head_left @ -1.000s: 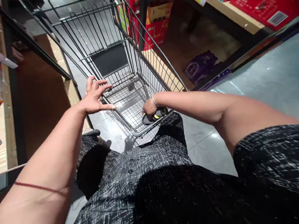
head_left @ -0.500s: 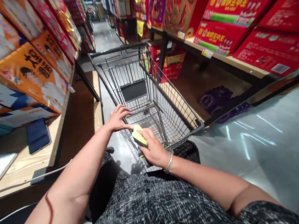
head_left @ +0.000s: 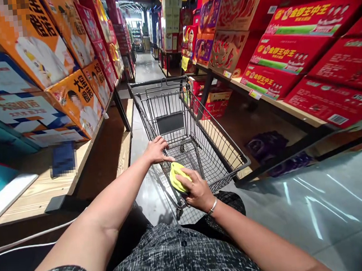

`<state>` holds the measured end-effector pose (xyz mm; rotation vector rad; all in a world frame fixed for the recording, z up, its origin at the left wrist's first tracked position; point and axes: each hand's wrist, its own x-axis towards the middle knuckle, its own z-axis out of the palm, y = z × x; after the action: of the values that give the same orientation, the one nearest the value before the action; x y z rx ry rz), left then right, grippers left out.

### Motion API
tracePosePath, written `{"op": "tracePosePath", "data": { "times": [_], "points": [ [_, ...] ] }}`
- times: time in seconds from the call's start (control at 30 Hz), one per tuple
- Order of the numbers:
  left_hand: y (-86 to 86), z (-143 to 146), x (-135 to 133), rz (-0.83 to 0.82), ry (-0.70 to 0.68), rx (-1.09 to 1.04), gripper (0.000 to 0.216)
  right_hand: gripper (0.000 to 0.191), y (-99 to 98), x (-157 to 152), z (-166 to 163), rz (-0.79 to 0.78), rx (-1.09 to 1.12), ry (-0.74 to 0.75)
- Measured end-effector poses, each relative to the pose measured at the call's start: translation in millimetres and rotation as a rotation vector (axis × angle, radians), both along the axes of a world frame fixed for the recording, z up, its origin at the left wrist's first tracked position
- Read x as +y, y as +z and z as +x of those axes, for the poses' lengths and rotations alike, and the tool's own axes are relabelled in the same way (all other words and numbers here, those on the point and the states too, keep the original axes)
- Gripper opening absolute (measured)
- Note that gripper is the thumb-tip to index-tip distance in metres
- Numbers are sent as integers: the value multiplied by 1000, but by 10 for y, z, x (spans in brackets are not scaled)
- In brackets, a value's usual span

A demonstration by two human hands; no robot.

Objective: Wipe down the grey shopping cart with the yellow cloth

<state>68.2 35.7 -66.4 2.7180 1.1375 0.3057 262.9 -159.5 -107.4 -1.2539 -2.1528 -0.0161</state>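
A dark wire shopping cart stands in the aisle right in front of me. My left hand rests on the cart's near left rim, fingers curled over the wire. My right hand presses a yellow-green cloth against the cart's near edge, fingers closed over it; a bangle shows at the wrist. Inside the basket, only a flat dark panel is visible at the far end.
Shelves of orange and blue boxes line the left side. Red boxes fill the wooden shelf on the right, with purple packs on the floor under it. The grey tiled aisle runs on ahead between more shelves.
My view has lifted from the cart's bottom up to the aisle. My left hand came down onto the cart's rim, and my right hand moved the cloth along the near edge.
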Motion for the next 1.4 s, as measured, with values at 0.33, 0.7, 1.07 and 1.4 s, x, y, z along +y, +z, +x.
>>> {"op": "tracePosePath", "data": {
  "times": [0.33,0.7,1.07,1.4],
  "points": [
    [19,595,36,-31,207,16,80,62,16,462,822,-78,152,36],
    [69,1358,-436,-217,148,-75,92,43,-33,745,2366,-145,159,-277],
    [922,-35,-159,192,441,-61,67,44,142,1138,1602,130,272,-341],
    [704,-1318,-245,343,412,-276,38,46,152,1516,794,136,308,-360]
  ]
}}
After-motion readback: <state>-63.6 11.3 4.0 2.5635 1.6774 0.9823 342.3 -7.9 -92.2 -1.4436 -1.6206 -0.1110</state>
